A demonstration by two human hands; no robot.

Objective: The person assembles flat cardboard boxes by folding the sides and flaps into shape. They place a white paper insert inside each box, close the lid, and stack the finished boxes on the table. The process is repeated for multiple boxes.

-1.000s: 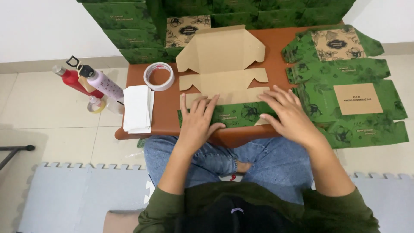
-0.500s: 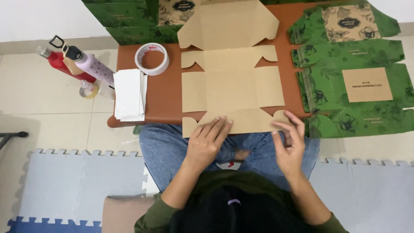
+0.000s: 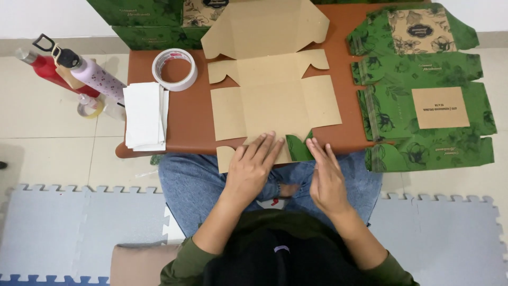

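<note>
A flat brown cardboard box blank (image 3: 275,95) lies unfolded, inside up, on a low brown table (image 3: 185,116). My left hand (image 3: 253,164) rests flat on its near flap at the table's front edge, fingers spread. Beside it, my right hand (image 3: 325,177) presses its fingertips against a small near tab (image 3: 299,148) that is folded over and shows its green printed side. Neither hand grips anything.
A roll of white tape (image 3: 174,69) and a stack of white sheets (image 3: 144,114) sit on the table's left. Flat green printed box blanks (image 3: 423,95) lie at right and further ones at the back (image 3: 140,16). Two bottles (image 3: 69,71) stand on the floor at left. Grey foam mats (image 3: 69,222) cover the floor.
The brown blank now lies spread open on the table. Both hands drew back from its middle to the near edge, and a near tab has been folded over, green side up.
</note>
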